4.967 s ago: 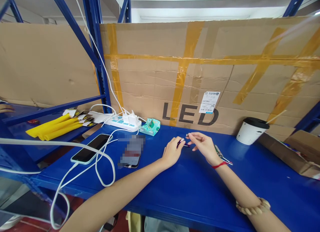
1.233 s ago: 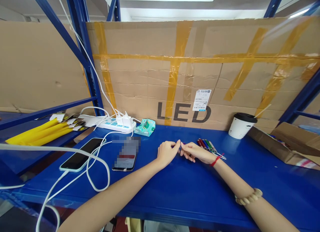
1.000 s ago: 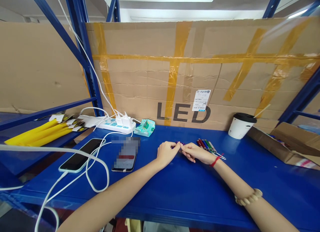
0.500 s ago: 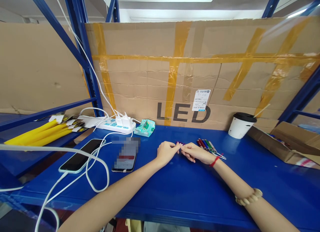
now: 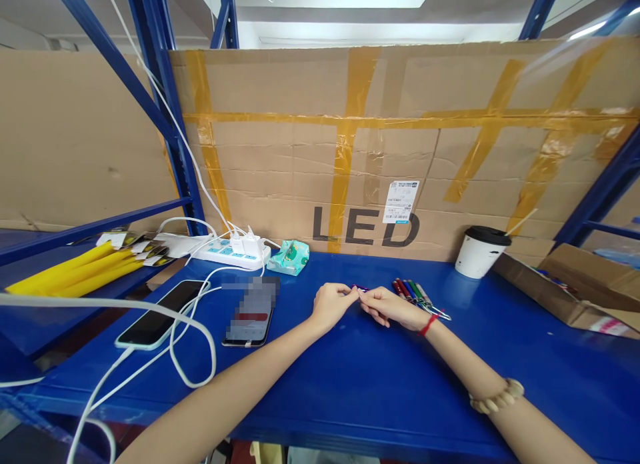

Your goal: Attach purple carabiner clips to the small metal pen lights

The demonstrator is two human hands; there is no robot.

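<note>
My left hand [image 5: 331, 305] and my right hand [image 5: 387, 305] meet fingertip to fingertip above the blue table [image 5: 350, 391]. Between their pinched fingers is a small purple object [image 5: 361, 289], mostly covered by the fingers; its kind is too small to tell. Both hands have their fingers closed on it. Just behind my right hand lies a row of coloured pens [image 5: 411, 291], red, blue, green and pale, with metallic ends toward the wrist.
A phone [image 5: 251, 314] and a second phone [image 5: 163, 314] lie left among white cables [image 5: 195, 324]. Behind them are a power strip [image 5: 227, 253] and a green packet [image 5: 290, 257]. A lidded cup [image 5: 479, 254] and an open cardboard box [image 5: 560, 294] stand right.
The camera view has shifted very slightly. Both hands keep nearly the same pose, fingertips still together on the purple object.
</note>
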